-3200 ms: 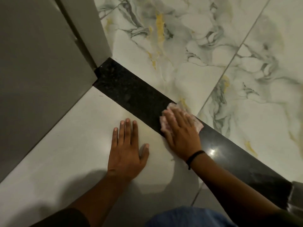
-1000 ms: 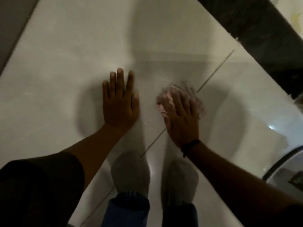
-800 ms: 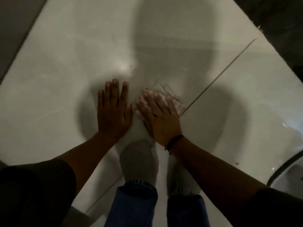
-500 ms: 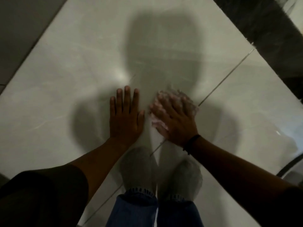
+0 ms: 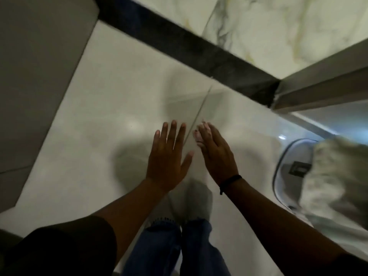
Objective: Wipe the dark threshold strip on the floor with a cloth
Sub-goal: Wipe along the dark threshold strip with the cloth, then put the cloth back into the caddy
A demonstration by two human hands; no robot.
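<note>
The dark threshold strip [image 5: 185, 44] runs diagonally across the floor from the upper left to a metal frame at the right. Both my hands are over the pale floor tile, well short of the strip. My left hand [image 5: 168, 156] is flat with its fingers spread and holds nothing. My right hand [image 5: 216, 154] is turned partly on edge beside it. A small pinkish cloth [image 5: 199, 137] shows under its fingers; most of the cloth is hidden by the hand.
A grey wall panel [image 5: 35, 76] stands at the left. A metal door frame [image 5: 322, 76] meets the strip's right end. Marbled tile [image 5: 268, 22] lies beyond the strip. A pale fluffy fabric [image 5: 338, 176] and a white rounded object [image 5: 286, 166] sit at the right. My socked feet [image 5: 189, 202] are below my hands.
The view has tilted up, so the strip and marbled tile are back in sight. My right hand has turned more on edge, hiding more of the cloth. Both hands remain side by side.
</note>
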